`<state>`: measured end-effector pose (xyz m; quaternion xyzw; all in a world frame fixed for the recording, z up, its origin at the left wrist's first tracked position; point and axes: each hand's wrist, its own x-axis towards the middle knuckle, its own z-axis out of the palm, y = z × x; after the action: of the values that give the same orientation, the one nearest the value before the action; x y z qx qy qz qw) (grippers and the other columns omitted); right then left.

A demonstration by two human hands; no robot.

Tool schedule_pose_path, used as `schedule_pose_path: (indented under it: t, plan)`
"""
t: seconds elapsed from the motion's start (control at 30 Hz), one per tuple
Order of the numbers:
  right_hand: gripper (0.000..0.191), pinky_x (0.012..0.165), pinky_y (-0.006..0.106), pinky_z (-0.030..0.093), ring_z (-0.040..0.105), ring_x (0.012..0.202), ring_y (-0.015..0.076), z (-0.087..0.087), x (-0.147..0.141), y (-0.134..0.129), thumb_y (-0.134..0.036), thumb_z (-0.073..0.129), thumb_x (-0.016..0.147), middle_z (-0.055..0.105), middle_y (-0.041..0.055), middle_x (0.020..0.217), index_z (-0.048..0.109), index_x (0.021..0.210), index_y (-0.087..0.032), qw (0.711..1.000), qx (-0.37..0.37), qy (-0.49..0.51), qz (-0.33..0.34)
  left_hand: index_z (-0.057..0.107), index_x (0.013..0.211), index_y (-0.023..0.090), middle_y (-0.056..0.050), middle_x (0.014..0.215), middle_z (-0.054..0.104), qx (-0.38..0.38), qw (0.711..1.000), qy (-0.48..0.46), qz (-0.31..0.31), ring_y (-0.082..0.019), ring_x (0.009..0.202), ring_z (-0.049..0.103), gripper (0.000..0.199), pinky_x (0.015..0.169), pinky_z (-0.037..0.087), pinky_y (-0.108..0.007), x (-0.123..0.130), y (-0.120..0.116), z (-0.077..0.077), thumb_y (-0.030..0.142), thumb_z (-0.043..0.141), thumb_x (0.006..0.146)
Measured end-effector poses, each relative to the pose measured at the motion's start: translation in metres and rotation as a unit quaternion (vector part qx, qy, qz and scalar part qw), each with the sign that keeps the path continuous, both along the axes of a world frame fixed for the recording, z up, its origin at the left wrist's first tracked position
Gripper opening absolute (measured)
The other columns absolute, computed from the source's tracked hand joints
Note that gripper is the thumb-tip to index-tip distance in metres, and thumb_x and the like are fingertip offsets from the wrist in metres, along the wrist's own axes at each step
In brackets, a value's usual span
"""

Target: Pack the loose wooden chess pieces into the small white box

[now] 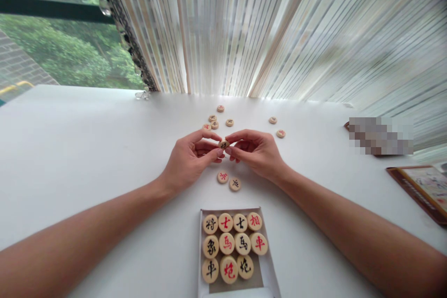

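Both hands (pixel 186 158) (pixel 260 153) pinch one wooden game piece (pixel 224 145) between fingertips at the frame's centre, above the white bench (pixel 139 237); an open box (pixel 256 277) of pieces sits lower centre.

Between my hands and the open white cardboard box (pixel 267 274), two round pale wooden pieces (pixel 228 180) obstruct the middle; bare white tabletop (pixel 87 149) flanks them.
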<state>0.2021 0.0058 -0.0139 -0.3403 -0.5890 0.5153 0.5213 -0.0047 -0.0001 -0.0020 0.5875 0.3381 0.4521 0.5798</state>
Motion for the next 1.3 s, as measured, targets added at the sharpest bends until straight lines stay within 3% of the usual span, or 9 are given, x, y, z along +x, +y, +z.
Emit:
schedule_pose_path:
  t: [0.6, 0.9, 1.07, 1.3]
  plan:
    - [0.044, 0.058, 0.023, 0.059, 0.07, 0.065, 0.0117, 0.0, -0.001, -0.001, -0.029, 0.097, 0.068, 0.081, 0.0099, 0.093, 0.083, 0.108, -0.015, 1.0, -0.011, -0.025, -0.007, 0.075, 0.119, 0.01, -0.013, 0.098, 0.082, -0.024, 1.0, -0.01, -0.008, -0.026, 0.09, 0.081, 0.048, 0.086, 0.069, -0.039, 0.0, 0.003, -0.001, 0.039, 0.088, 0.084]
    - [0.04, 0.058, 0.022, 0.056, 0.066, 0.063, 0.0106, 0.008, -0.001, -0.003, -0.037, 0.094, 0.073, 0.08, 0.0089, 0.084, 0.085, 0.105, -0.015, 0.998, -0.025, -0.052, -0.003, 0.078, 0.113, 0.009, -0.013, 0.101, 0.082, -0.032, 0.999, -0.007, -0.008, -0.023, 0.086, 0.081, 0.042, 0.083, 0.069, -0.034, -0.002, 0.004, 0.0, 0.037, 0.089, 0.084]
    - [0.038, 0.051, 0.021, 0.052, 0.06, 0.053, 0.0095, 0.01, -0.001, -0.004, -0.048, 0.092, 0.074, 0.071, 0.0044, 0.063, 0.084, 0.087, -0.014, 0.997, -0.015, -0.079, -0.017, 0.081, 0.102, 0.012, -0.01, 0.095, 0.082, -0.008, 1.0, 0.005, -0.003, -0.021, 0.082, 0.079, 0.034, 0.081, 0.069, -0.033, -0.001, 0.004, 0.0, 0.037, 0.09, 0.082]
    - [0.045, 0.051, 0.019, 0.05, 0.06, 0.052, 0.0093, 0.011, 0.0, -0.003, -0.056, 0.086, 0.081, 0.069, 0.0052, 0.062, 0.08, 0.08, -0.011, 0.994, -0.032, -0.104, 0.006, 0.075, 0.124, 0.014, -0.006, 0.093, 0.082, 0.015, 0.999, 0.01, -0.036, -0.018, 0.083, 0.079, 0.047, 0.081, 0.068, -0.028, -0.002, 0.003, -0.001, 0.027, 0.091, 0.081]
